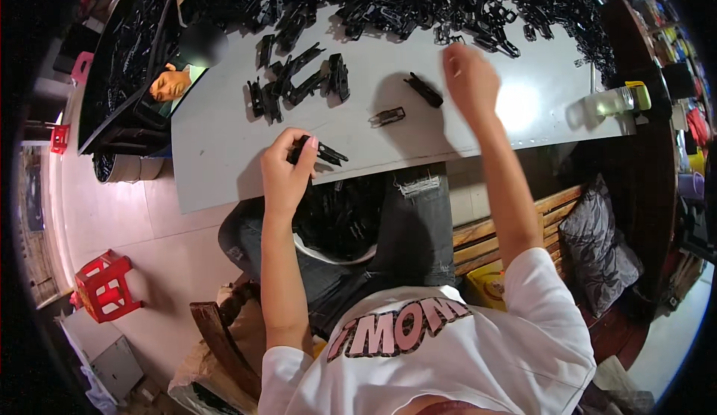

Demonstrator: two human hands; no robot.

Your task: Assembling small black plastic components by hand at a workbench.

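My left hand (287, 163) is closed around a dark clip-like piece (327, 154) at the near edge of the grey-white table (216, 146); its slim prongs point right, and the fingers hide the rest. Farther right, my right hand (472, 79) reaches over the table, fingers curled together and slightly blurred. Its fingertips are at the border of a big heap of black clip parts (388, 4), and whatever they grip is hidden. Between the hands lie an open frame-shaped part (386, 117) and a longer black clip (423, 89). Several black clips (299, 79) form a loose group beyond my left hand.
A tub of black pieces (336, 221) sits between my legs below the table edge. At the table's right end lies a clear jar (609, 101) with a yellow-green lid. A screen showing a person (173, 85) stands at left. A red stool (107, 286) is on the floor.
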